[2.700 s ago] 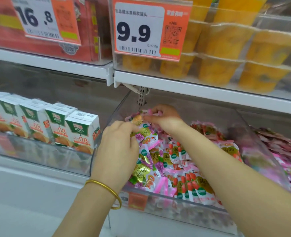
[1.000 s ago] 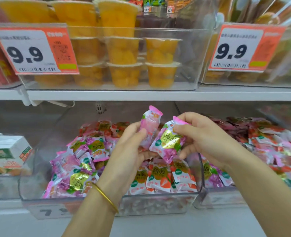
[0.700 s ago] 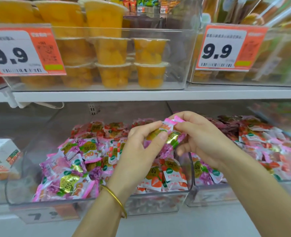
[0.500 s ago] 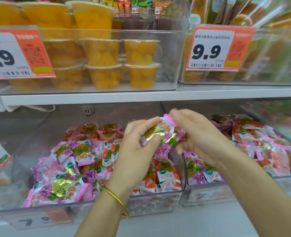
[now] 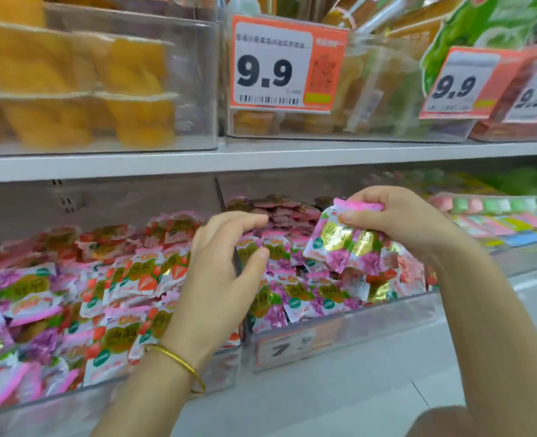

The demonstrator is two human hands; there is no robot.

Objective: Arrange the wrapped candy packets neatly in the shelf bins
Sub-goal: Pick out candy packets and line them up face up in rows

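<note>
Two clear shelf bins hold wrapped candy packets. The left bin (image 5: 109,395) is full of pink, purple and red packets (image 5: 109,298). The right bin (image 5: 355,323) holds similar purple and gold ones (image 5: 311,294). My right hand (image 5: 399,219) pinches a small bunch of pink-and-purple candy packets (image 5: 343,244) above the right bin. My left hand (image 5: 223,272), with a gold bangle on the wrist, hovers over the divider between the bins, fingers loosely curved and holding nothing.
Above, a white shelf (image 5: 261,156) carries clear bins of yellow fruit cups (image 5: 128,89) and orange 9.9 price tags (image 5: 287,66). Further right on the lower shelf lie pink, green and blue packs (image 5: 500,216). A white ledge (image 5: 324,389) runs in front of the bins.
The view has swung to the right. My left hand has let go of the packets and dropped lower. My right hand has carried them rightwards, over the right bin.
</note>
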